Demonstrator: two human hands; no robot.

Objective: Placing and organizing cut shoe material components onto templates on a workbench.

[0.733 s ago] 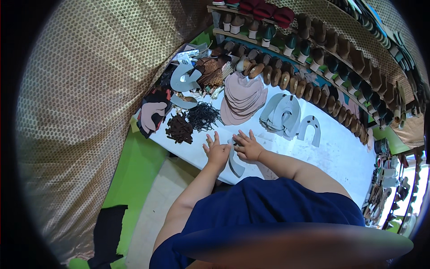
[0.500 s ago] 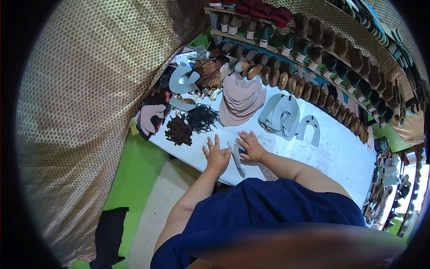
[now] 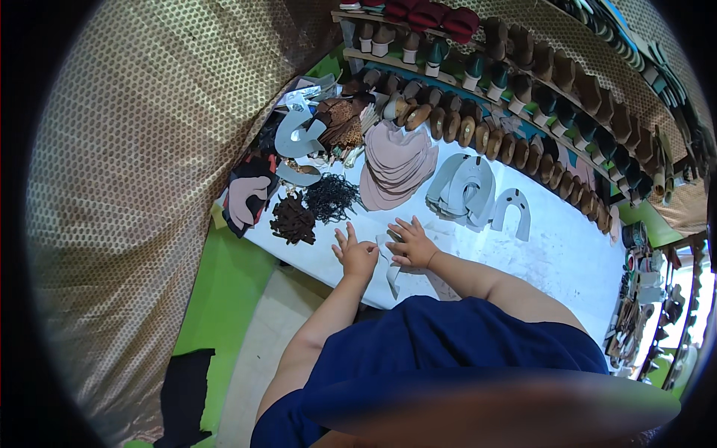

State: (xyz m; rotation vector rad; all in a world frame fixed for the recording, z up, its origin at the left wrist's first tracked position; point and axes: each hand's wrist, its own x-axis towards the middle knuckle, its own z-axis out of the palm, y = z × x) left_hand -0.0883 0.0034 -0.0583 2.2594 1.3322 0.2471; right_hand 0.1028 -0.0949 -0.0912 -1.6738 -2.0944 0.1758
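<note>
hands, left (image 3: 357,256) and right (image 3: 409,245), press spread flat on a grey strip (image 3: 391,275) running toward the body.

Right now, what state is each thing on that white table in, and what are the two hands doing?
Left hand: open, flat on the grey cut piece.
Right hand: open, fingers spread, pressing the same piece.
Grey cut piece: flat at the table's near edge.
Pink pieces: stacked.
Grey U-shaped pieces: overlapping.
Dark laces: tangled.
</note>
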